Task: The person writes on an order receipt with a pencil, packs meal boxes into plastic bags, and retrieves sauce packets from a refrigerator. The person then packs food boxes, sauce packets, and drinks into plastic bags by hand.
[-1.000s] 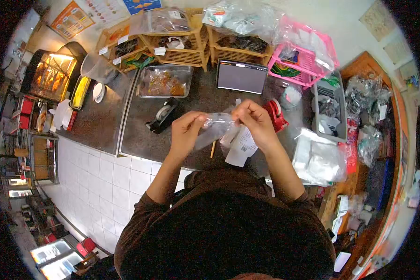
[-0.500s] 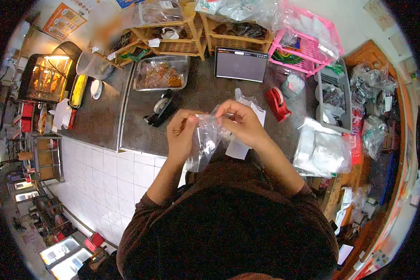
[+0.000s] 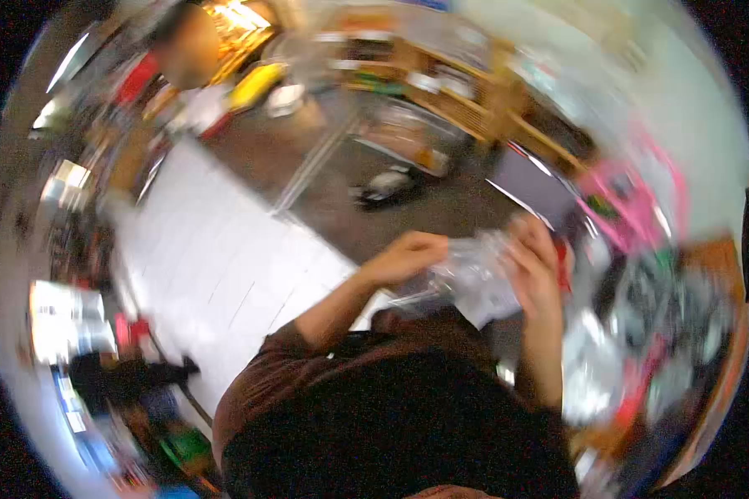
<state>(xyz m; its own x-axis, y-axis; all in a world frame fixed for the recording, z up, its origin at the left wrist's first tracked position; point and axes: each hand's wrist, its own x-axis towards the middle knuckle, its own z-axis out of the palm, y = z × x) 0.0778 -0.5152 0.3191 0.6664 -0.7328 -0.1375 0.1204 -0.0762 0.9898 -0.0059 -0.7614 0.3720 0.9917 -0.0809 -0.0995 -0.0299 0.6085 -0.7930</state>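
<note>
A clear plastic bag (image 3: 474, 279) is stretched between my two hands, in front of my body. My left hand (image 3: 409, 256) is closed on its left edge. On the other side, my right hand (image 3: 534, 262) is closed on the bag's right part. Motion blurs the whole view, so the bag's opening cannot be made out. Behind my right hand a red tape dispenser (image 3: 563, 264) partly shows. The black tape dispenser (image 3: 384, 187) lies on the dark counter beyond my left hand.
A clear tray of food (image 3: 412, 137), a tablet (image 3: 534, 185), wooden racks (image 3: 453, 91) and a pink basket (image 3: 632, 195) line the back. Plastic bags (image 3: 592, 366) lie at the right. Another person's head is at the upper left, near the lit display case (image 3: 240, 29).
The view has swung and tilted to the left and is now blurred. Both hands still hold the bag, now spread between them. Another person's head has come into view at the upper left.
</note>
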